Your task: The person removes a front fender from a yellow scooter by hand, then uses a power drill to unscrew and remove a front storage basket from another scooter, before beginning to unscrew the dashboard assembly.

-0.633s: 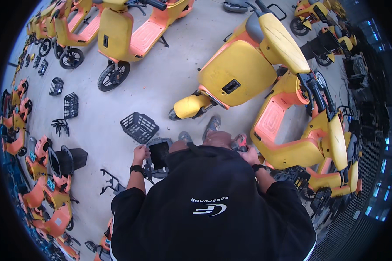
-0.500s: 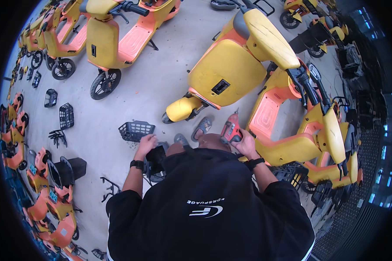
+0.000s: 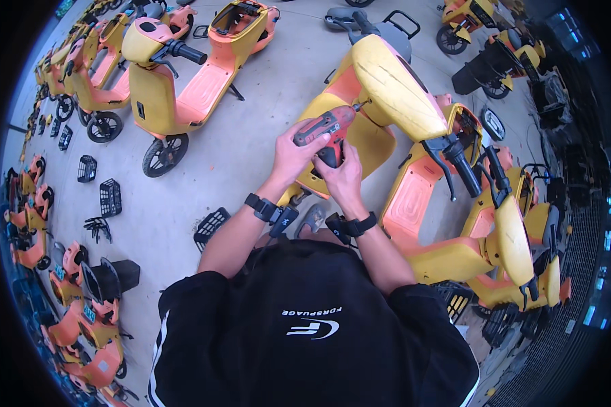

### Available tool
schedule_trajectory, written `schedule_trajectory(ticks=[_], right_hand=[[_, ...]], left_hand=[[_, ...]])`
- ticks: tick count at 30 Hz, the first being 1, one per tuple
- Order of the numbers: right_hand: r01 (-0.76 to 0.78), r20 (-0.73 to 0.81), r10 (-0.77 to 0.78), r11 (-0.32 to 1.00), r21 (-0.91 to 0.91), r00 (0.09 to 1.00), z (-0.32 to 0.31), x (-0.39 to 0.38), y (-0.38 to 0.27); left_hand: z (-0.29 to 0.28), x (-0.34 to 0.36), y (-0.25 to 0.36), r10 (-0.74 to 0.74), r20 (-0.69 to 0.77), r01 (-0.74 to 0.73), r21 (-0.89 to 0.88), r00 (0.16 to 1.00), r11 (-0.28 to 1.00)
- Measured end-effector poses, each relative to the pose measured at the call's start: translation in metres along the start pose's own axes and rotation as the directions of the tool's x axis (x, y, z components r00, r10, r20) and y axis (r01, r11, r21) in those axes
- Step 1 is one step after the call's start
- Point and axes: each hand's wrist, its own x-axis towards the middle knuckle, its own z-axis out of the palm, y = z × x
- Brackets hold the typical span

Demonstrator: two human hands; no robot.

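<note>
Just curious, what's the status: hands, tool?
Left hand atop red cordless drill. Right hand on its grip. Bit at yellow plastic scooter front panel. Nothing in between.

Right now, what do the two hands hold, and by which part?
Both hold one red power drill: the left hand grips its body from above, the right hand holds its handle below.

Under you is a pale grey concrete floor (image 3: 265, 102). A yellow-and-orange scooter (image 3: 176, 88) stands on it ahead to your left, with more scooters in a row (image 3: 68, 74) beyond. Black wire baskets (image 3: 110, 197) lie loose on the floor at left, one basket (image 3: 211, 225) just beside your left forearm.
</note>
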Motion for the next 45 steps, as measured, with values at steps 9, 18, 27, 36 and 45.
schedule_trajectory(ticks=[9, 18, 27, 36, 45], right_hand=[[0.15, -0.309, -0.583, 0.607, -0.781, 0.752, -0.14, 0.057, 0.03], [0.233, -0.281, -0.678, 0.563, -0.793, 0.68, -0.149, 0.093, 0.06], [0.172, -0.321, -0.626, 0.597, -0.784, 0.711, -0.148, 0.094, 0.062], [0.09, -0.311, -0.589, 0.552, -0.829, 0.746, -0.149, 0.082, 0.048], [0.226, -0.273, -0.606, 0.617, -0.754, 0.747, -0.159, 0.09, 0.058]], left_hand=[[-0.021, 0.02, -0.006, -0.131, 0.013, 0.131, -0.126, 0.991, 0.983], [-0.003, 0.016, 0.01, -0.079, 0.094, 0.082, -0.026, 0.992, 0.996], [-0.018, 0.017, -0.005, -0.049, 0.088, 0.057, -0.093, 0.995, 0.994], [-0.068, -0.004, -0.018, -0.018, 0.053, 0.021, -0.052, 0.998, 0.998], [-0.031, -0.023, 0.013, -0.13, 0.018, 0.13, -0.022, 0.991, 0.991]])
